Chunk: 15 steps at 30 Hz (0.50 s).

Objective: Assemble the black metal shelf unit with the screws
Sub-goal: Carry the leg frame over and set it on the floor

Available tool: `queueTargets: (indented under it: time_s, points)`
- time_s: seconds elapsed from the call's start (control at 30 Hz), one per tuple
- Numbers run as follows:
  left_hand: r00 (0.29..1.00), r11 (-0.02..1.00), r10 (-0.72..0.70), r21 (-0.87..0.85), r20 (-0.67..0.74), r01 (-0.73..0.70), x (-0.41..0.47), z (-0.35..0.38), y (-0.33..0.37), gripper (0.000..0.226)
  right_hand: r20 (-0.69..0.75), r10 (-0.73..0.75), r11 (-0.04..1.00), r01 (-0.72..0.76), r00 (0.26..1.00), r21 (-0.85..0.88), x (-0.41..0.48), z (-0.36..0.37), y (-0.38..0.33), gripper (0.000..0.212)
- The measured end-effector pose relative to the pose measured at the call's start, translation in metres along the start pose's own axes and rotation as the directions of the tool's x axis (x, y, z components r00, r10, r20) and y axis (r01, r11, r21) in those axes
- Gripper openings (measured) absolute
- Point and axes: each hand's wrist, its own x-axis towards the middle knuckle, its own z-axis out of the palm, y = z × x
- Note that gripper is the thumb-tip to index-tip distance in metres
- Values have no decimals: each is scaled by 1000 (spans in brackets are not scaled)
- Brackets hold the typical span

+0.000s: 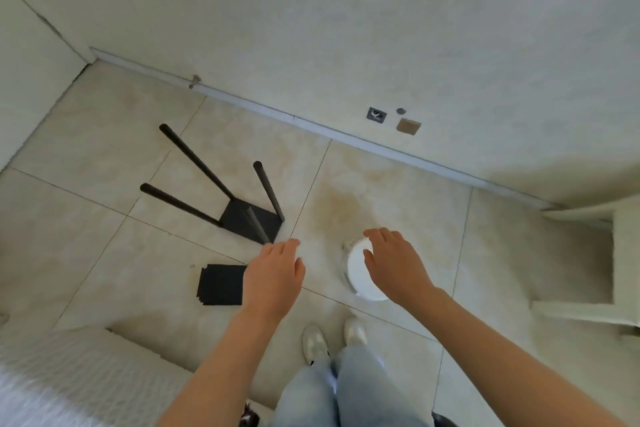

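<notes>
A black metal shelf plate (252, 218) lies on the tiled floor with black tubular legs rising from its corners. A stack of flat black plates (220, 284) lies nearer to me on the left. My left hand (273, 276) hovers palm down, fingers straight, between the stack and the legged plate, holding nothing. My right hand (394, 262) is stretched out flat over a white round container (360, 274) on the floor and hides part of it. No screws are visible.
A wall with a baseboard runs across the back. A white piece of furniture (588, 288) stands at the right edge. Bubble wrap (52, 381) covers the lower left corner. My feet in light shoes (332, 340) stand below the hands.
</notes>
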Motion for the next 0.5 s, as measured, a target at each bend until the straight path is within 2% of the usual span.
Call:
queueTargets:
  time_s: [0.13,0.27,0.5]
  points:
    - [980,979,195,53,28,-196,-7,11,42,38,-46,145,989,-144,988,31,-50,-1,41,40]
    - [932,926,356,108,75,-362,-10,23,93,37,-70,296,950,-286,953,125,-101,1,86,41]
    - [850,841,484,160,209,-518,-26,58,209,31,-104,490,861,-461,865,216,-182,-3,180,41]
